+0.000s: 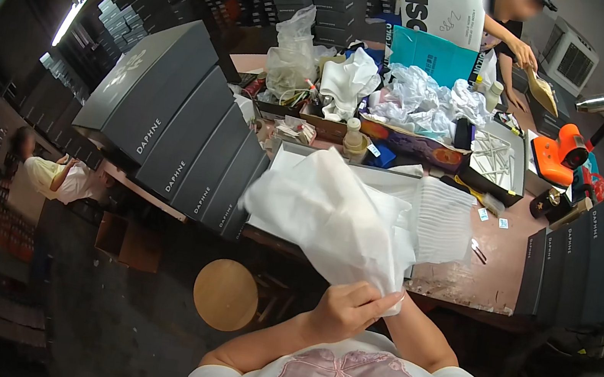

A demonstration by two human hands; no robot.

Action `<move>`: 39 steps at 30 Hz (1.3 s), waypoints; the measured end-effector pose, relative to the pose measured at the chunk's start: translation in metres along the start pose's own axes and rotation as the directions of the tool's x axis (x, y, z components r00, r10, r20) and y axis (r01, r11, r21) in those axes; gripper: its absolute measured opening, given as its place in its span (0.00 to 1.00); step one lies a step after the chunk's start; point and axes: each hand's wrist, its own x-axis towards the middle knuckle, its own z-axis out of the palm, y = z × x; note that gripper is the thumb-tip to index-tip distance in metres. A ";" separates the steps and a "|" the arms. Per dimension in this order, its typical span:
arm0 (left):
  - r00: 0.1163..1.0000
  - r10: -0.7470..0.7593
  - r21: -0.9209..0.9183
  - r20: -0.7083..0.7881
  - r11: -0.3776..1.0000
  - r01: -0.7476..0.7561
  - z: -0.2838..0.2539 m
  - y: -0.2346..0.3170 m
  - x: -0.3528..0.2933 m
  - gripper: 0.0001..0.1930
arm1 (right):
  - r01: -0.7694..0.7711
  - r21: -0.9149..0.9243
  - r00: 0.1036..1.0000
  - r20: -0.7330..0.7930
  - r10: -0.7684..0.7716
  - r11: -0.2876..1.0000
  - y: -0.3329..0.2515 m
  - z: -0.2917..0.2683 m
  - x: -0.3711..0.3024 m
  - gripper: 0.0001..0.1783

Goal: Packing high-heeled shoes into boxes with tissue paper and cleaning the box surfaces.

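Note:
A thin white wrapping sheet [336,216], bunched and see-through in places, spreads from my hands over the table's front edge. A faint beige-pink shape shows through it, too veiled to name. My left hand [353,310] is closed on the gathered lower end of the sheet, fingers pinched together. My right forearm [420,335] comes in from the right to the same end, but its hand is hidden behind the sheet and my left fingers. Beneath the sheet lies an open shoe box [287,157] with white lining. Beside it is a stack of ribbed white padding [446,220].
Dark grey shoe boxes [170,139] stand stacked at the left, and more boxes [579,250] at the right. Behind are crumpled white paper [422,101], a glue bottle [355,140], a box of white sticks [493,160] and an orange tape dispenser [560,157]. A co-worker's hand [523,54] holds a beige shoe [542,91].

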 end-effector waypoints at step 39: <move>0.462 -0.880 -0.579 0.113 0.320 0.750 -0.161 -0.245 -0.034 0.25 | -0.481 -0.366 0.864 -0.349 0.361 0.797 -0.043 -0.136 0.036 0.37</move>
